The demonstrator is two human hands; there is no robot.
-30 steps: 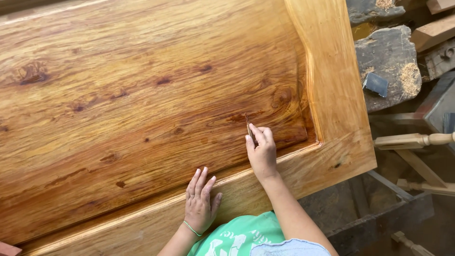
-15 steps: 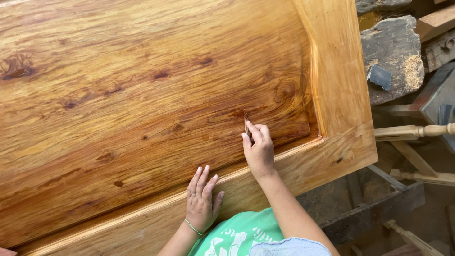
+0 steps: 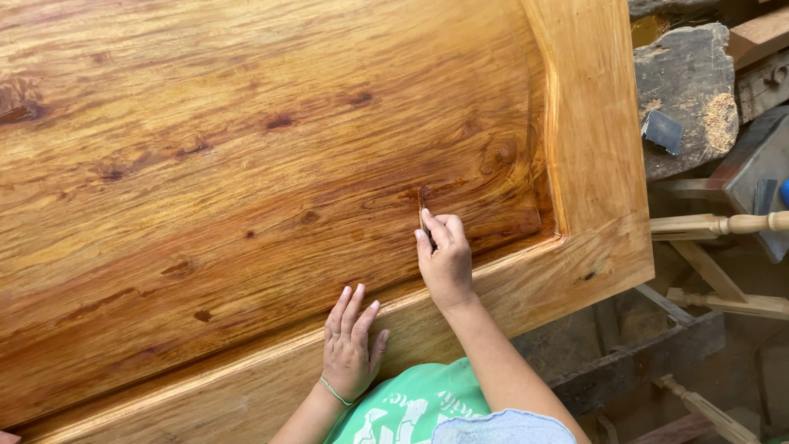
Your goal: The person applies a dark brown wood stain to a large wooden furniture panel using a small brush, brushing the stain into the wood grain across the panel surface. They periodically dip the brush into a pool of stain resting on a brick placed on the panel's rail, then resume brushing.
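A thin, dark tool [image 3: 422, 207] stands against a big varnished wooden panel [image 3: 246, 164], its tip at a dark knot in the grain, right of the middle of the sunken field and just left of the panel's raised right border. What kind of tool it is cannot be told; only a short sliver shows above the fingers. The right hand [image 3: 445, 259] pinches it between thumb and fingers, the knuckles resting low on the panel. The left hand [image 3: 351, 344] lies flat and open on the near raised border [image 3: 246, 386] of the panel, fingers spread and pointing away, grasping nothing; a thin green band circles its wrist. The two hands are near each other, the left one nearer and further left.

The panel fills most of the view, golden brown with darker knots and streaks. To the right of it, well apart, lie a rough grey slab [image 3: 686, 99] with sawdust on it, and pale turned wooden spindles [image 3: 723, 224] lower down.
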